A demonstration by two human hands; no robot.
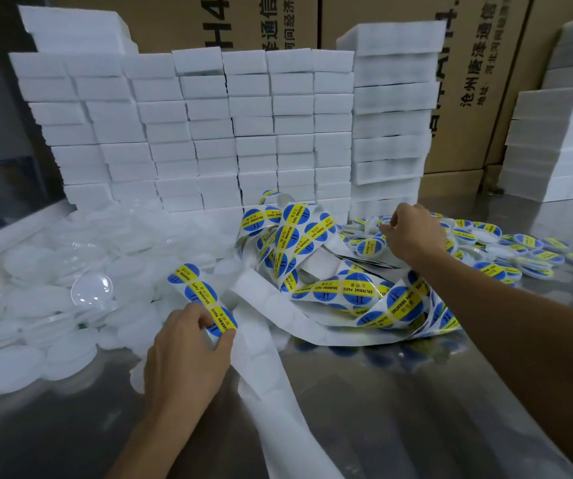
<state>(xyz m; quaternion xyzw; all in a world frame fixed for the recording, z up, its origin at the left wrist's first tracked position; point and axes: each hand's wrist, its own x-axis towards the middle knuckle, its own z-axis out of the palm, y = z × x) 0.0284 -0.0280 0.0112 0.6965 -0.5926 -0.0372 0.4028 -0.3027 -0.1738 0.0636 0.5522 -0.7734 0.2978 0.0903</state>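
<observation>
We have the left hand (188, 354) at about 7 o'clock, thumb and fingers pinching the free end of the sticker strip (202, 292). The strip runs from that pinch up into a loose tangle at the centre and toward 4 o'clock on the steel table (399, 409). The right hand (414, 233) is out at 3 o'clock, fingers curled down over the labelled lids (520, 257). We cannot tell whether it grips one or only touches the heap.

We judge the strip to be very light, limp and glossy, so it will likely slide, twist and stick to itself wherever a label edge lifts. It is best taken by the backing edges just behind the leading label (not on the printed face), with the slack kept low. The spent backing paper (271, 392) trails toward 6 o'clock. The plain lids (36, 305) at 9 o'clock look thin, smooth and light, and are probably best taken by the rim. Foam blocks (209, 133) are stacked at 12 o'clock.
</observation>
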